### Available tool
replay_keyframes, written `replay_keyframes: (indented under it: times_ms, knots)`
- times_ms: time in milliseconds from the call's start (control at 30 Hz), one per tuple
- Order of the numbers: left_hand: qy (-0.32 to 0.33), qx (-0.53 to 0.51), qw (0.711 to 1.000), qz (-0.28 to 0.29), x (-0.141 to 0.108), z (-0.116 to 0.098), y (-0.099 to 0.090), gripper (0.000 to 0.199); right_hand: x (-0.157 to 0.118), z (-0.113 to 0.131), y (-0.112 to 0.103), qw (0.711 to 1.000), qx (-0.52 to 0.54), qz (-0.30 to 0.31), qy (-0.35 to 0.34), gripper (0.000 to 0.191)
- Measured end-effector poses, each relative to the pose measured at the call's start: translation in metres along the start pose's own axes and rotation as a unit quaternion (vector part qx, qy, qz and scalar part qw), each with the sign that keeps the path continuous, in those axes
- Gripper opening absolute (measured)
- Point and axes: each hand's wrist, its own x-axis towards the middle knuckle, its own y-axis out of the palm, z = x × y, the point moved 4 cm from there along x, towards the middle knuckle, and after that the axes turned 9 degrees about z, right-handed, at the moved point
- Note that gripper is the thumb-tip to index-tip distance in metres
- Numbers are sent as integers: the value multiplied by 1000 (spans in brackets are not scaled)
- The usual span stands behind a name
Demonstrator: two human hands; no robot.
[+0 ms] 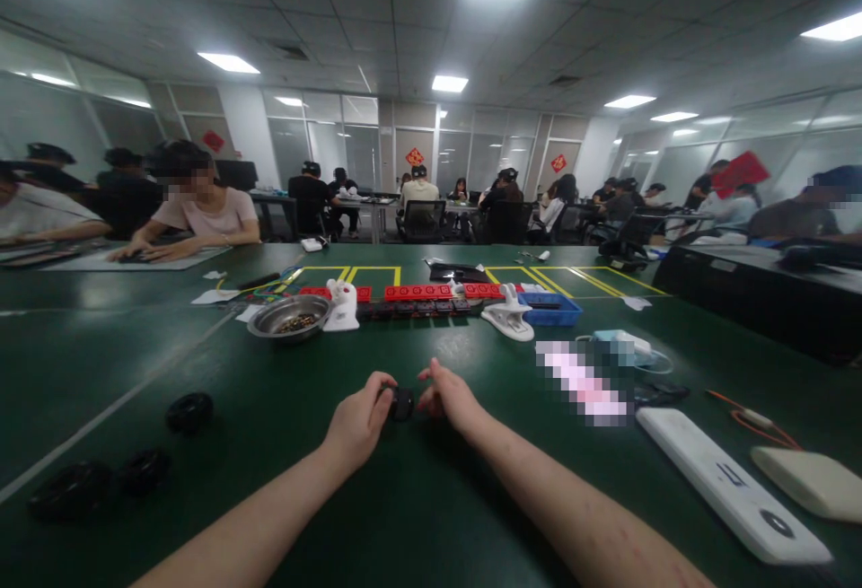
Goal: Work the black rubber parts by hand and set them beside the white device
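Small black part (pixel 402 404): one, above the green table (pixel 283 498), between your hands. Your left hand (pixel 356 417) pinched its side, fingers nearly closed. Your right hand (pixel 452 398) was half open beside it, apparently holding nothing. Metal bowl (pixel 291 319): one, farther off, containing small pieces.

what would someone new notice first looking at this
Probably the long red strip lying across the green table beyond the hands, with a metal bowl of small pieces at its left end. Nearer, in the middle, the left hand holds a small black part, the right hand close beside it. A long white device also stands out at the right.
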Motion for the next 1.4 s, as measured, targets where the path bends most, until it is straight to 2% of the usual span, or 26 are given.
replay_keyframes:
  times_ms: [100, 167, 233, 267, 333, 367, 400, 467, 533, 567, 633, 667, 733, 800, 867, 900, 933, 1000, 1100, 1167, 1233, 1300, 1333, 1400]
  knots:
    - [48, 125, 990, 39, -3, -5, 2, 37, -1, -5, 13, 980, 81, 141, 116, 66]
    - [55, 157, 985, 51, -4, -6, 3, 40, -6, -3, 20, 967, 91, 201, 131, 61]
    - [45, 164, 984, 51, -3, -5, 4, 42, -10, 1, 23, 969, 61, 211, 110, 52]
    - [32, 153, 987, 46, -3, -3, 4, 42, -11, 3, 22, 978, 22, 193, 81, 45]
    - [-4, 90, 996, 25, -2, 1, 3, 43, -14, 13, 16, 987, -109, 119, -20, 30]
    - [-25, 36, 999, 17, -2, 3, 4, 44, -17, 19, 14, 974, -195, 77, -83, 27]
    - [-52, -30, 998, 14, -1, 7, 6, 47, -21, 26, 13, 947, -282, 42, -145, 30]
    - [-124, -172, 977, 31, 0, 13, 12, 55, -28, 35, 14, 874, -423, 4, -240, 39]
    - [-192, -294, 934, 69, 0, 18, 22, 60, -33, 38, 17, 812, -506, -1, -289, 37]
    - [-214, -340, 912, 88, 0, 19, 27, 60, -35, 39, 19, 793, -528, -4, -304, 35]
    - [-222, -397, 883, 113, 2, 20, 32, 58, -38, 41, 20, 778, -543, -11, -316, 32]
    - [-216, -409, 879, 114, 3, 21, 33, 56, -39, 42, 19, 785, -533, -13, -315, 32]
    - [-193, -401, 891, 93, 5, 22, 30, 52, -39, 43, 16, 825, -476, -22, -306, 40]
    - [-160, -345, 924, 41, 6, 22, 21, 48, -36, 41, 8, 882, -380, -43, -275, 56]
    - [-99, -242, 965, -9, 6, 17, 8, 44, -27, 31, 0, 936, -274, -56, -214, 50]
    - [-63, -182, 981, -21, 4, 11, 3, 42, -21, 24, -3, 958, -223, -49, -172, 44]
    - [-26, -126, 991, -22, 3, 5, -1, 39, -14, 15, -4, 975, -176, -28, -128, 47]
    - [28, -35, 999, 9, -1, -5, -4, 36, -3, 1, -1, 993, -100, 39, -51, 65]
    - [52, 48, 996, 50, -5, -11, -2, 37, 3, -10, 8, 991, -44, 122, 21, 68]
    - [56, 62, 996, 43, -5, -11, -2, 39, 1, -7, 10, 992, -44, 117, 17, 62]
    - [49, 35, 998, 27, -2, -8, -2, 38, -6, 3, 9, 993, -85, 69, -36, 49]
    - [13, -36, 999, 20, 2, -1, 0, 40, -16, 17, 7, 977, -175, 6, -120, 31]
    - [-23, -88, 996, 26, 4, 4, 3, 43, -21, 25, 7, 959, -229, -17, -166, 28]
    - [-107, -203, 972, 51, 6, 14, 10, 51, -31, 35, 10, 909, -334, -30, -246, 37]
